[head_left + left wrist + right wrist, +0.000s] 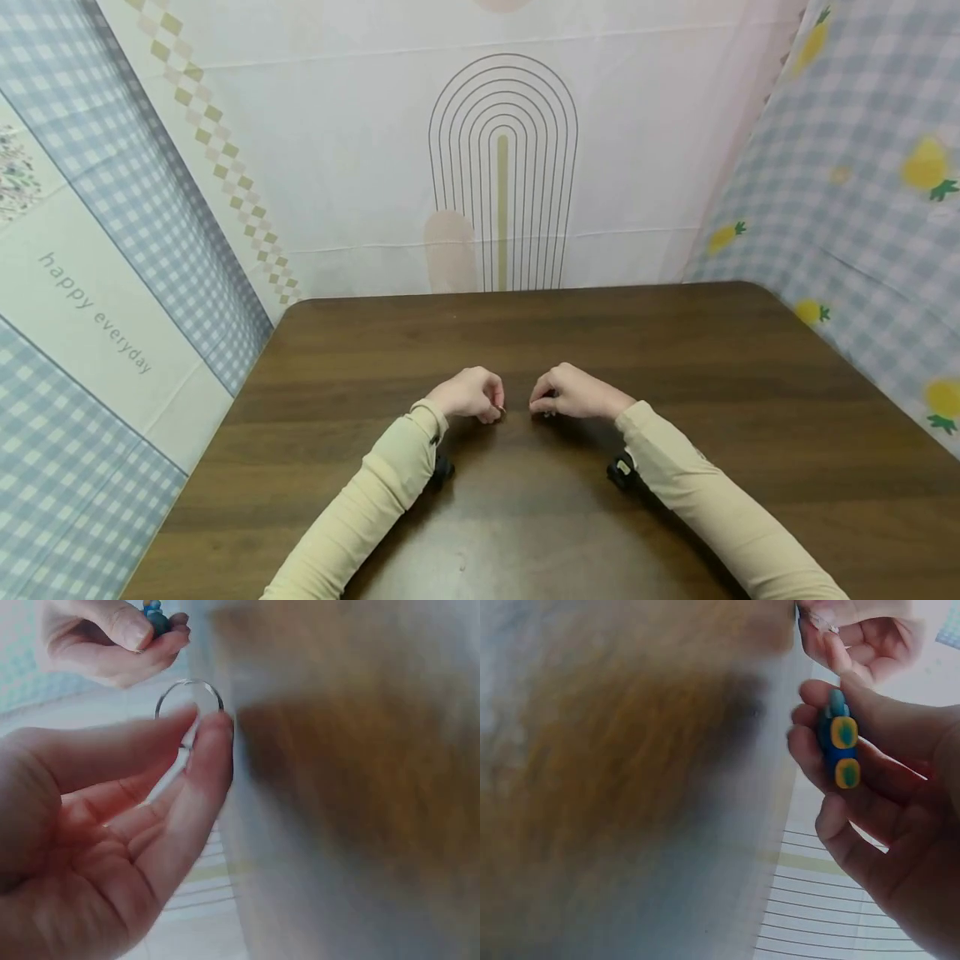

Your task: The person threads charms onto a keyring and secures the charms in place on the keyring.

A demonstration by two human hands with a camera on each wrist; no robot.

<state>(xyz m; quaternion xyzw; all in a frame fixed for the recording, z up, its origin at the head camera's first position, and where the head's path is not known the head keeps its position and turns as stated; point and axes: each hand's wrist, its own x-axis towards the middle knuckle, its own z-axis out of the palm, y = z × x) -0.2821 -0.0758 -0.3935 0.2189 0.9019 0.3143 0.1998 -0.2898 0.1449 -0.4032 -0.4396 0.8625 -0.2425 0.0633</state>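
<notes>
Over the middle of the table, my left hand (pixel 469 392) pinches a thin silver metal ring (pixel 189 681) between thumb and forefinger. The ring's upper arc rises past the fingertips, and its lower part is partly hidden by them. Facing it across a small gap, my right hand (pixel 579 392) holds a small blue and teal toy-like charm (pixel 842 755) with two yellow, green-centred oval ends. Thumb and fingers grip its teal end in the right wrist view. The ring and the charm are apart.
A dark brown wooden table (pixel 525 517) lies under both hands. Behind it hangs a pale cloth (pixel 360 150) with an arch pattern. Checked cloths (pixel 847 217) close off both sides. Black wrist devices (pixel 621 472) sit beneath the long beige sleeves (pixel 712 500).
</notes>
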